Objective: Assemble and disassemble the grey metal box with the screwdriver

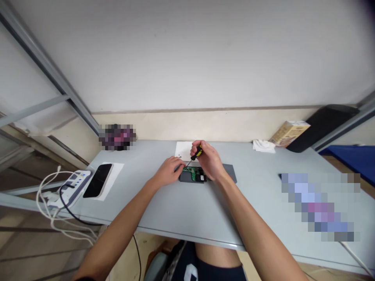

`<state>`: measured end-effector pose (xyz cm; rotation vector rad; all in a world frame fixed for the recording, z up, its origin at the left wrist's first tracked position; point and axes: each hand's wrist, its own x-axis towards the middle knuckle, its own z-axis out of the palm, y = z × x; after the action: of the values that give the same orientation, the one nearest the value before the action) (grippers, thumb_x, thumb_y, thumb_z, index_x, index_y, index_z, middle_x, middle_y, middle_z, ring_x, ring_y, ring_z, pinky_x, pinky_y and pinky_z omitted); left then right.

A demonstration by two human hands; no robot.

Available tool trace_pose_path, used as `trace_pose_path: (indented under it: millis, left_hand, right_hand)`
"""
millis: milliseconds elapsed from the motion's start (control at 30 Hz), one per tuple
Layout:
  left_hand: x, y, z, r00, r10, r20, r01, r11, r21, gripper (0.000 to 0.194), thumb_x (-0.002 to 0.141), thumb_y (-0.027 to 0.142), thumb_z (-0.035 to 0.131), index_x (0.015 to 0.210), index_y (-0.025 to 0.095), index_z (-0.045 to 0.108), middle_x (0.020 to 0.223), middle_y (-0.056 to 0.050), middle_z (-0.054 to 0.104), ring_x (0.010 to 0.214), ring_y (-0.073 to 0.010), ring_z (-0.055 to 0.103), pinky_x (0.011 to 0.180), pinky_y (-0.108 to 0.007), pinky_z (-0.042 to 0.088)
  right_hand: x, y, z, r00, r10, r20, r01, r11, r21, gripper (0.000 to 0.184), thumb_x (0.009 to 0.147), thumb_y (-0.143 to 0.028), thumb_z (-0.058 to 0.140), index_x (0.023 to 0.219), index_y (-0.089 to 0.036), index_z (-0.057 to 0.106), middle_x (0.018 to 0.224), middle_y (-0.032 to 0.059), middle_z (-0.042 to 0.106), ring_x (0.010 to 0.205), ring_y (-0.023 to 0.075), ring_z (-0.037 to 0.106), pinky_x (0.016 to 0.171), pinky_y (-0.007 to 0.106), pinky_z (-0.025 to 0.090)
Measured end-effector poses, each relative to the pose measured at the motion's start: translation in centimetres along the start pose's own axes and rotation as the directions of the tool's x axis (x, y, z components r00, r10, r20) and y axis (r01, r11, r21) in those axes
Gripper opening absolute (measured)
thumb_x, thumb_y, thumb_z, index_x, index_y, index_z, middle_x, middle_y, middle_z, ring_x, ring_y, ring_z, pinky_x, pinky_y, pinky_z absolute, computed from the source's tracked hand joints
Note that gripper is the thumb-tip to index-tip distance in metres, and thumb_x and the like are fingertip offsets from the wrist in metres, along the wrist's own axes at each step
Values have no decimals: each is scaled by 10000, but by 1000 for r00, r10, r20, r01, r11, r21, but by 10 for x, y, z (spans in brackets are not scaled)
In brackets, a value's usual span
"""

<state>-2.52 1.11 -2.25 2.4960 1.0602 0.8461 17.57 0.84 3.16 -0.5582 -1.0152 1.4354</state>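
My right hand (210, 159) is wrapped round the black and yellow handle of a screwdriver (199, 151). Its thin shaft slants down to the left, with the tip at the upper left part of a green circuit board (192, 171). The board sits in an opened dark grey electronic device (185, 177) lying flat on the table. My left hand (169, 171) grips the device's left end, fingertips close to the screwdriver tip. A grey flat panel (230, 173) shows to the right, partly hidden by my right wrist.
Small dark bits, perhaps screws, lie on white paper (182, 148) behind the device. At left are a phone (99, 180) and a power strip (73, 187) with cables. A crumpled tissue (263, 146), a carton (290, 133) and a black object (325, 125) stand back right. Two items are blurred.
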Motion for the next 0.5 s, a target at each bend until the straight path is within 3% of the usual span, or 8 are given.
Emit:
trace_pose_path:
  millis: [233,333,400,500]
  left_hand:
    - [0,0,2,1000,10,0,-10,1000,10,228,1052,197,490,1023,218,715,1023,-65,748,957,-227,645,907,-408,512]
    - [0,-2,3,1000,11,-4,-10,1000,12,235,1054,200,489,1034,219,723,1041,-68,749,980,-231,648,919,-410,514]
    - [-1,-2,4,1000,6,-4,-6,1000,15,233,1052,200,492,1049,221,724,1047,-68,749,997,-234,649,925,-413,516]
    - [-1,-1,3,1000,-3,4,3,1000,23,224,1047,201,494,1063,224,716,1038,-67,748,987,-235,651,913,-417,518]
  right_hand:
    - [-3,1,-3,999,-12,39,15,997,-78,486,824,-622,808,766,-237,516,867,-7,600,721,143,565,712,311,426]
    - [-2,5,-3,998,-38,44,42,993,-106,518,856,-623,778,751,-245,439,712,-44,507,607,126,472,631,297,350]
    - [-2,6,-3,998,-57,33,61,990,-126,508,895,-674,701,751,-250,461,636,-60,406,564,129,385,594,300,301]
    - [-1,3,0,999,-23,22,25,998,-65,504,942,-746,554,849,-253,600,683,-28,429,602,155,403,617,322,347]
